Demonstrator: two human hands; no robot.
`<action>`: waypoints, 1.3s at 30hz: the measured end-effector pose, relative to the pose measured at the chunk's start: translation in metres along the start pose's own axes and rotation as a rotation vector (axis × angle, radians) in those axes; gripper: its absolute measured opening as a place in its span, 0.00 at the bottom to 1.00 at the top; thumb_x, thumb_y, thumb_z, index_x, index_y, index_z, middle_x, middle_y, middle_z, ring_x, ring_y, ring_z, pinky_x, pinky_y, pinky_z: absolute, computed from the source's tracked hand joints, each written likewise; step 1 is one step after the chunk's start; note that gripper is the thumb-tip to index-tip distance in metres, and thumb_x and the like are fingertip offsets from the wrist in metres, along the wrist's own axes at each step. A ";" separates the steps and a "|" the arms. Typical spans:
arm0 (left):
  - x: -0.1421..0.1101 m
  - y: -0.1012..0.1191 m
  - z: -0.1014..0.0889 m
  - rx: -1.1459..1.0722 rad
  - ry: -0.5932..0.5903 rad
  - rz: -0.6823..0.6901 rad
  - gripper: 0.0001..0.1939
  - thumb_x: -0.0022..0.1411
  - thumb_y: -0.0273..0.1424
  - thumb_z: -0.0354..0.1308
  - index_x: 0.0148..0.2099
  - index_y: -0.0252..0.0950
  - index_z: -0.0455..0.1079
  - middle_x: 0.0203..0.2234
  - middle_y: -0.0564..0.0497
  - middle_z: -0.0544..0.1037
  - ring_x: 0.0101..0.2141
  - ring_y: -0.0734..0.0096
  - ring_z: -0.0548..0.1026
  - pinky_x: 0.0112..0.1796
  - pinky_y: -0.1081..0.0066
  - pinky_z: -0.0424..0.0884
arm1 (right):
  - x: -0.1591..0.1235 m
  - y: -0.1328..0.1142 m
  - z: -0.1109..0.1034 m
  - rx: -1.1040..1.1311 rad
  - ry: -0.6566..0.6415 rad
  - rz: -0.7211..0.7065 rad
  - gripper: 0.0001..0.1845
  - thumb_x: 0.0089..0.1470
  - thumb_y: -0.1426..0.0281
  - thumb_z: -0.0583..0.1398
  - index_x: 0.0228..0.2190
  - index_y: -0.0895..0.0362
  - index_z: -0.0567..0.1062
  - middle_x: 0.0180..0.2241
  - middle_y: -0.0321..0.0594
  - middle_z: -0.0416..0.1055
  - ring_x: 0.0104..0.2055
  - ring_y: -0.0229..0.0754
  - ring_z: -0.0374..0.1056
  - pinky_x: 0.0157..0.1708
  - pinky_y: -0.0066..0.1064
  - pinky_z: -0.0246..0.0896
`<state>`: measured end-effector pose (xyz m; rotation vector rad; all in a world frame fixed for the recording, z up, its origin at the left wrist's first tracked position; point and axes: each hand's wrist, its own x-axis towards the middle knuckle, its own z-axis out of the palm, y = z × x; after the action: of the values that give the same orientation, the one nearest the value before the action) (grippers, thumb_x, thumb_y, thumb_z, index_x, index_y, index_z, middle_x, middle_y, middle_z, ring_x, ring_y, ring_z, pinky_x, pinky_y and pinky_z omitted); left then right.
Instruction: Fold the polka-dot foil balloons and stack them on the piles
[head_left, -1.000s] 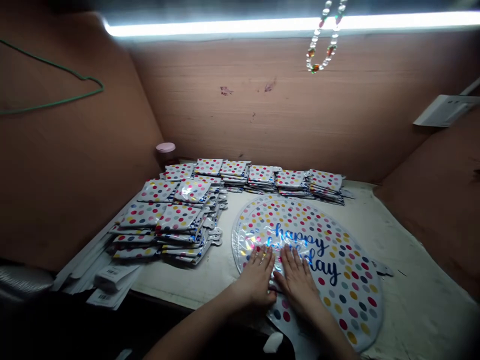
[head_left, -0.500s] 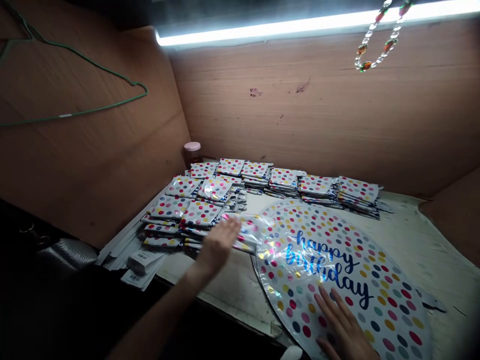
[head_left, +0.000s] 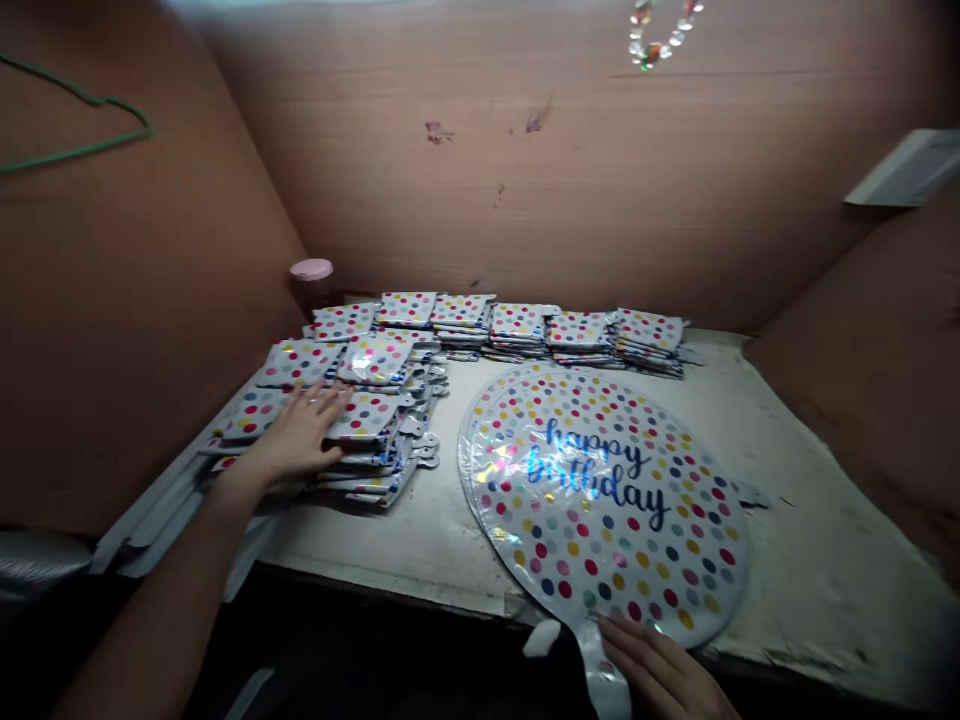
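A flat round foil balloon [head_left: 517, 560] with coloured dots and blue "happy birthday" lettering lies on the table. Its neck [head_left: 606, 678] hangs over the front edge. At that lower rim is my right hand [head_left: 664, 668], with its fingers stretched out beside the neck and the thumb hidden. On the left, my left hand [head_left: 304, 432] rests palm down with spread fingers on stacks of folded dotted balloons [head_left: 365, 415]. More folded stacks [head_left: 577, 328] stand in a row along the back.
The pale table [head_left: 802, 500] has a worn front edge. Wooden panels [head_left: 480, 150] enclose the back and sides. A pink-lidded jar [head_left: 311, 270] stands in the back left corner, and a green hanger [head_left: 112, 120] hangs at left. White sheets [head_left: 157, 525] lie under the left stacks.
My left hand has gone from a folded balloon beside the flat one to the stacks at left. My right hand has slid from the balloon's face to its lower rim. The view has shifted.
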<state>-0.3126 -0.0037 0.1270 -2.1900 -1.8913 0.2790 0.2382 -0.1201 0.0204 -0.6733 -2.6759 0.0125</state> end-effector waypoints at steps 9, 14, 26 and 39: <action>-0.036 0.144 -0.026 -0.474 0.346 0.155 0.26 0.67 0.42 0.43 0.65 0.41 0.53 0.61 0.50 0.61 0.61 0.59 0.58 0.60 0.57 0.56 | 0.008 0.002 -0.004 0.045 -0.005 0.145 0.22 0.62 0.78 0.48 0.56 0.58 0.67 0.53 0.47 0.69 0.57 0.45 0.64 0.52 0.38 0.66; -0.038 0.272 -0.014 -0.780 0.057 0.759 0.25 0.63 0.37 0.55 0.61 0.43 0.60 0.55 0.48 0.70 0.57 0.61 0.64 0.58 0.58 0.61 | 0.024 0.007 -0.010 0.523 0.060 0.623 0.12 0.60 0.70 0.53 0.33 0.55 0.78 0.37 0.42 0.77 0.42 0.43 0.71 0.45 0.37 0.68; -0.054 0.316 0.003 -0.805 0.354 0.677 0.29 0.57 0.25 0.59 0.60 0.42 0.60 0.59 0.42 0.63 0.59 0.48 0.58 0.56 0.41 0.54 | 0.046 0.038 -0.021 1.410 0.007 1.225 0.20 0.35 0.59 0.71 0.21 0.59 0.70 0.21 0.32 0.68 0.24 0.34 0.61 0.27 0.26 0.53; -0.033 0.346 -0.001 -0.760 0.580 0.543 0.10 0.63 0.25 0.49 0.31 0.35 0.68 0.22 0.52 0.71 0.28 0.69 0.69 0.33 0.67 0.65 | 0.047 0.038 -0.021 1.429 -0.064 1.224 0.20 0.37 0.56 0.70 0.24 0.59 0.73 0.22 0.33 0.69 0.26 0.35 0.62 0.28 0.27 0.55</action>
<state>0.0096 -0.0837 0.0243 -2.7735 -1.1435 -1.0424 0.2251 -0.0664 0.0530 -1.4439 -1.2023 1.9063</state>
